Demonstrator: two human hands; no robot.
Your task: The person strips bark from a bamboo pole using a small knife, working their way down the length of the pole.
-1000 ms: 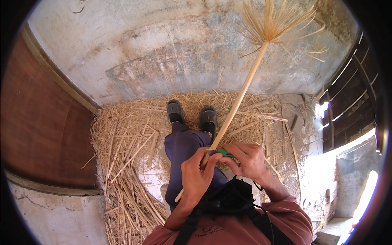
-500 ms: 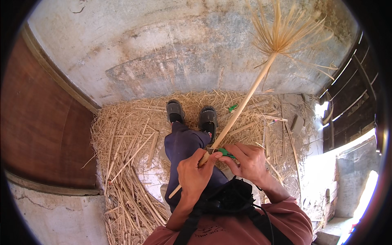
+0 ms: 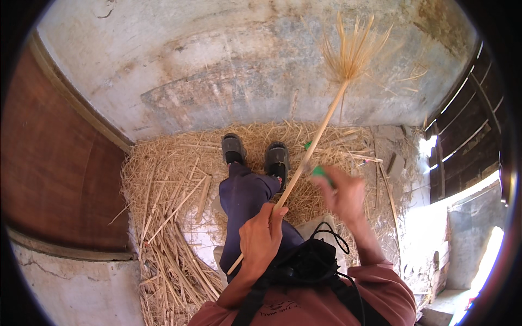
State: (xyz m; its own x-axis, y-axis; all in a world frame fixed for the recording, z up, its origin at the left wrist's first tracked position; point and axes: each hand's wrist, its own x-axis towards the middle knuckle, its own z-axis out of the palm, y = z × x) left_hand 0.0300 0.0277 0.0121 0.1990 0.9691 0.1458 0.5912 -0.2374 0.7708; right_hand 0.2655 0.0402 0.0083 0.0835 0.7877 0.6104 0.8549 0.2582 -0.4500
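A long, pale wooden stick [image 3: 322, 129] slants from my lap up toward the wall. Its far end is split into a brush of thin curled shavings [image 3: 353, 57]. My left hand [image 3: 259, 237] is closed round the lower part, with a short length showing below the fist. To the right of the stick, my right hand [image 3: 348, 195] grips a green-handled knife [image 3: 319, 173]. The blade is smeared by motion and lies close to the stick's middle; whether it touches cannot be made out.
Straw-like shavings [image 3: 179, 157] cover the floor, with split sticks [image 3: 179, 266] piled at left. A small green object [image 3: 308, 144] lies beyond my right shoe [image 3: 277, 157]. A stained wall [image 3: 234, 70] stands ahead, a brown door [image 3: 65, 157] at left, dark slats [image 3: 467, 130] at right. A black bag [image 3: 310, 261] hangs at my front.
My right hand with the knife has moved away from my left hand, outward along the stick. The frayed end has shifted slightly left and down, and its shavings look gathered closer.
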